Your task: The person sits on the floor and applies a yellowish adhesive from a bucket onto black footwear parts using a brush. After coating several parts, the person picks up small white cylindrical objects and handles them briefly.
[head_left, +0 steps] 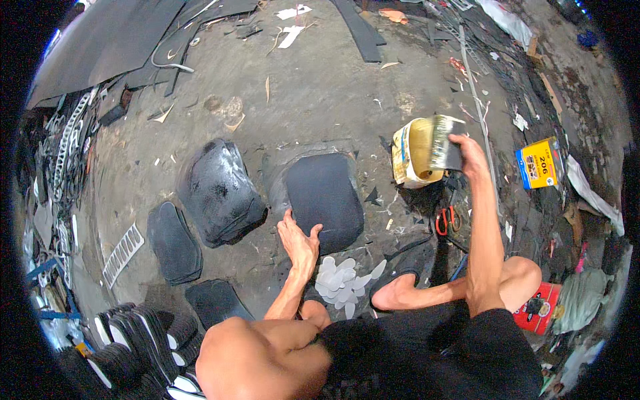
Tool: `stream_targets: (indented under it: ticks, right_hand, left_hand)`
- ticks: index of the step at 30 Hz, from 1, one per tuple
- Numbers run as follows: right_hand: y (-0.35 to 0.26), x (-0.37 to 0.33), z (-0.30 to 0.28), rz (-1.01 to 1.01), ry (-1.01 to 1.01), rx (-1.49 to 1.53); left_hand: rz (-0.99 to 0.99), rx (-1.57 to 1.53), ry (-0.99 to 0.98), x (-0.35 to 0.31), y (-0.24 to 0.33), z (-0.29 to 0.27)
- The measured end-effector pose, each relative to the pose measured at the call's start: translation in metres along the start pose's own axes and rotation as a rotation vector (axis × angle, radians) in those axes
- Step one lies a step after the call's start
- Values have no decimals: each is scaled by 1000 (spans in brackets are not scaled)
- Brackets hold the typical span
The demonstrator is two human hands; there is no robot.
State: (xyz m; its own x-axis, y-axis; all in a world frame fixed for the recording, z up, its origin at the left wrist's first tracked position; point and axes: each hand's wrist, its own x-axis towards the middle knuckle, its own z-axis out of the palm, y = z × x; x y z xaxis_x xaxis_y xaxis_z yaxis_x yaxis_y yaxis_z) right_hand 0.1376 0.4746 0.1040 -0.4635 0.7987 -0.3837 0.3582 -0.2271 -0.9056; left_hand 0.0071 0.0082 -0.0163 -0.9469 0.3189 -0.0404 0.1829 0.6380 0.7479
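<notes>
In my right hand (470, 157) is a wide flat brush (443, 143), blurred, its pale bristles over the mouth of a yellowish plastic container (403, 152) cut open at the top. My left hand (300, 242) lies with fingers spread at the lower left edge of a dark rounded sheet (325, 200) flat on the floor. To its left sits a stack of similar black pieces (220, 193), the top one smeared with a whitish, wet-looking coat. Smaller dark pieces (175, 243) lie farther left. Pale grey rounded cutouts (343, 281) are heaped just below the sheet.
Orange-handled scissors (448, 220) lie below the container. Bundled black sole-shaped pieces with white parts (137, 340) stand at lower left. Scrap strips (67, 147) pile along the left, and large black sheets (100, 40) cover the far left. A yellow and blue packet (539, 163) lies right.
</notes>
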Motion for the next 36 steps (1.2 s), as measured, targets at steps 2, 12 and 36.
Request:
stream_targets:
  ticks: [2,12,36]
  right_hand:
    - [11,-25,-34,32,92,51]
    - [-58,-193,161,-361,-509,-319]
    - [69,-115,294,-1105,-838,-798]
  left_hand:
    - [-25,-54,10,0,7,2]
    - [-112,-163,-15,-4,7,-7]
    - [-249,-372,69,-28,-10,18]
